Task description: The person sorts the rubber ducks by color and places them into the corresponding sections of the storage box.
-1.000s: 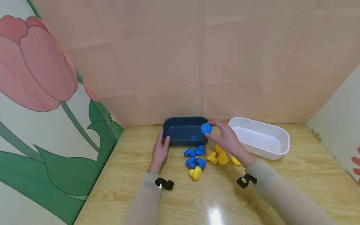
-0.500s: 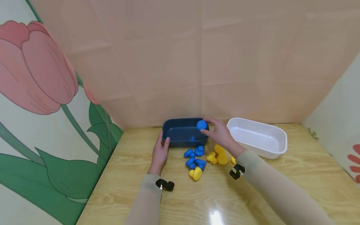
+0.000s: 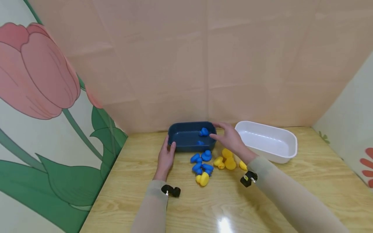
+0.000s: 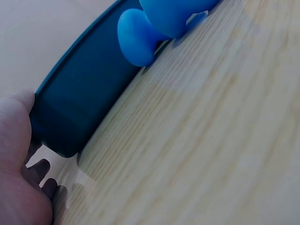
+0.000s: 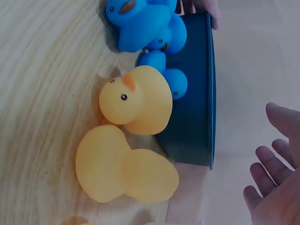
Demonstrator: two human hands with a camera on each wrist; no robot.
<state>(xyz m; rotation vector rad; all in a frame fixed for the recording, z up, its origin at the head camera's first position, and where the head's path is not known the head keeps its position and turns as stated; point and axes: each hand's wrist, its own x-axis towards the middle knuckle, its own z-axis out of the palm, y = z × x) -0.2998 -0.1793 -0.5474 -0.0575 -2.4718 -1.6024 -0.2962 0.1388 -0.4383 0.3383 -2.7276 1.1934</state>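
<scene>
A dark blue plastic bin [image 3: 192,148] stands at the back of the table with two blue rubber ducks inside; one blue duck [image 3: 204,131] is near its right end. My left hand [image 3: 166,158] holds the bin's left end, thumb at the front corner and fingers along the side. Beside the right end, my right hand [image 3: 231,139] has its thumb and fingers spread, with nothing between them. Several blue ducks [image 3: 206,155] lie just in front of the bin. Yellow rubber ducks [image 3: 230,163] lie to their right, and a yellow duck [image 3: 204,179] sits nearest me.
A white bin [image 3: 269,140] stands at the back right, behind the right forearm. Wood-grain table [image 3: 180,213] stretches in front of the ducks. A pink-beige cloth backdrop [image 3: 163,64] hangs behind the bins, and a tulip-printed panel [image 3: 43,74] borders the left side.
My right hand has carried a blue rubber duck leftward over the dark blue bin and let go of it; the duck now lies inside. My left hand has stayed at the bin's left end.
</scene>
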